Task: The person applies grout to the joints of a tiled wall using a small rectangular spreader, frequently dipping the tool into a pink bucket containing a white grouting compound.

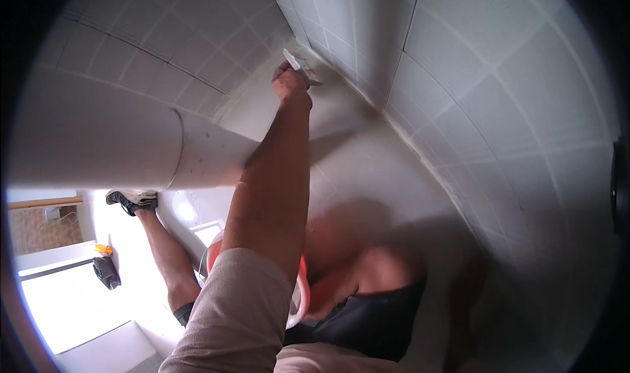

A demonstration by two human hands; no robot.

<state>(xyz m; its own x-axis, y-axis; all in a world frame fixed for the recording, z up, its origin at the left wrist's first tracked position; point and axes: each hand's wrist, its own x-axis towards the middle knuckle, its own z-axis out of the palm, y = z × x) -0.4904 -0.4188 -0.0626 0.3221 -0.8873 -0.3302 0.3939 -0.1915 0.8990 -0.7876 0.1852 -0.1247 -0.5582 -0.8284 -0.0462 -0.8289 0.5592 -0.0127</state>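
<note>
— Grip?
— Likely the left hand (289,83), closed tight on a scraper (302,64), blade against the tiled wall (459,78) at the corner joint.
— Step?
— Mid-scrape, seemingly. Next calls for flat blade, steady pressure along the seam.

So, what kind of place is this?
Probably a bathroom or shower being tiled: white tiled walls, a smooth white ledge, an orange bucket, and a hand pressing a scraper into the corner.

Flat pale scraper (300,65), maybe trowel; tilted; blade against tiled wall corner
</note>
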